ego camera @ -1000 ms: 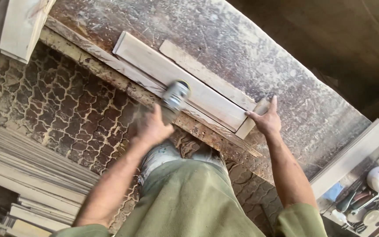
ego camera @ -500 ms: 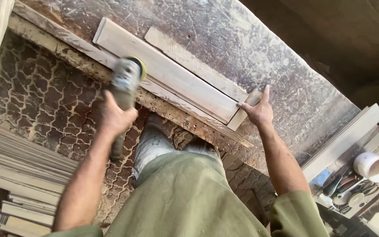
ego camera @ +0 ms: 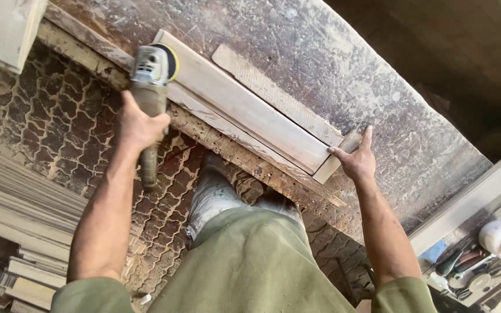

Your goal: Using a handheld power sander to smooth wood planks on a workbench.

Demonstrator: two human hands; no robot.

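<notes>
Head view: nearest, the left hand (ego camera: 137, 124) is wrapped around an angle grinder (ego camera: 151, 87), its disc at the far-left end of a long pale wooden board (ego camera: 244, 107). The right hand (ego camera: 358, 159), fingers spread, presses the board's near-right end against the dusty surface (ego camera: 331, 64). A thinner strip (ego camera: 273, 93) lies just beyond.

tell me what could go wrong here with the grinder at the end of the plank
The grinder sits at the far end of the plank, so its disc could slip off the edge. Only the left hand grips it, so a kick may be hard to control. The right hand alone steadies the plank, which might shift.
</notes>
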